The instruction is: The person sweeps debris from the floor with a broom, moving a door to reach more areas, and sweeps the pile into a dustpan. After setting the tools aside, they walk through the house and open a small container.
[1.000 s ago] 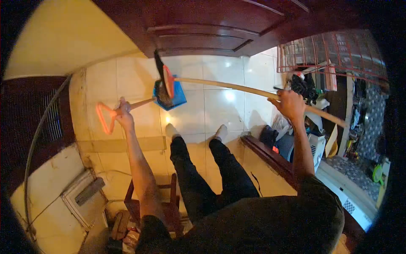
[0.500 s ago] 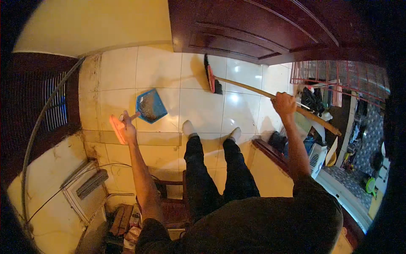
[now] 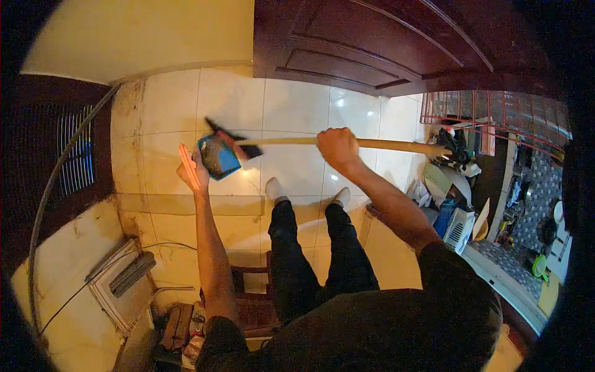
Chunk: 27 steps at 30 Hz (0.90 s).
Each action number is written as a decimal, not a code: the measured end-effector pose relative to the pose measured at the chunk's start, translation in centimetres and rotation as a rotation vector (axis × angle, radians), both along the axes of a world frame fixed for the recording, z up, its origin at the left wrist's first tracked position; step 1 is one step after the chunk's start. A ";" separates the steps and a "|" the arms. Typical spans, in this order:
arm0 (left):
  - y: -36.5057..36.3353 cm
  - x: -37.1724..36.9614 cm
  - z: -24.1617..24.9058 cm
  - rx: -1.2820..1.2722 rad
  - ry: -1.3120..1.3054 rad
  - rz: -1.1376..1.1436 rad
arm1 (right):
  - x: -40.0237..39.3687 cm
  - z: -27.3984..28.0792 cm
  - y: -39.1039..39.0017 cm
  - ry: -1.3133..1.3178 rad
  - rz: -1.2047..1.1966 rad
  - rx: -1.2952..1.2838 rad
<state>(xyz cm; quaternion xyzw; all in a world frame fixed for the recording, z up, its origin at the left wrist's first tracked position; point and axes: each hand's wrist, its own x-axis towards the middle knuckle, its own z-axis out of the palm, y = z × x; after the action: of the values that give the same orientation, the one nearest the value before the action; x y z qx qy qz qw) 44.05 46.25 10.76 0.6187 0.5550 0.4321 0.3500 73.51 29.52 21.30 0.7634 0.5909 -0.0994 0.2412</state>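
My right hand (image 3: 339,149) is closed around the wooden stick of a broom (image 3: 396,146), which lies across the view with its far end to the right. The broom's red and black head, smeared by motion, is at the right edge of a blue dustpan (image 3: 220,162) and overlaps it in this view. Dark dust and debris show in the pan. Fingers of my left hand (image 3: 197,177) wrap round the dustpan's handle, whose orange end piece (image 3: 190,166) rises above them.
A dark red wooden door (image 3: 365,49) stands ahead over the tiled floor (image 3: 297,111). At the right are a red wire rack (image 3: 496,111) and a white plastic crate (image 3: 460,229) among clutter. A thick hose (image 3: 52,180) runs along the left. My feet stand just behind the dustpan.
My right hand has moved left with the broom, and its head has swept from the middle of the floor to the dustpan. The dustpan and its orange handle end have tilted a little.
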 end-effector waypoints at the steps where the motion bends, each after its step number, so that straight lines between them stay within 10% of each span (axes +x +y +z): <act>1: -0.1 0.2 0.5 0.041 0.045 -0.023 | -0.1 -0.4 0.1 0.056 -0.015 0.012; 5: 0.0 0.1 1.4 -0.092 -0.071 -0.016 | 1.3 1.3 -2.9 0.212 -0.125 0.122; 7: -0.7 1.3 4.3 0.307 0.214 0.087 | 1.8 4.8 -4.8 0.217 -0.281 -0.046; 8: -0.2 -1.3 0.2 -0.100 0.003 -0.026 | 2.2 6.0 -6.7 0.184 -0.306 -0.020; 11: -0.2 0.6 1.2 -0.236 -0.062 -0.049 | 3.6 10.1 -11.7 0.115 -0.461 -0.002; 18: 0.8 10.2 0.6 -0.169 -0.153 -0.280 | 7.7 15.6 -20.4 -0.178 -0.875 -0.108; 25: 0.9 21.8 2.0 -0.240 -0.196 -0.445 | 18.9 6.4 -24.2 -0.409 -0.676 0.124; 27: 1.3 23.8 -0.5 -0.162 -0.182 -0.541 | 22.7 -0.7 -26.3 -0.825 -0.181 0.392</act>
<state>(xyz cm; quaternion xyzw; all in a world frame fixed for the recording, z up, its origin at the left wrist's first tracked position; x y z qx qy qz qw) 67.87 47.58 10.29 0.6730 0.3692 0.3311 0.5487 96.22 3.20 20.65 0.8188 0.3842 0.3056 0.2977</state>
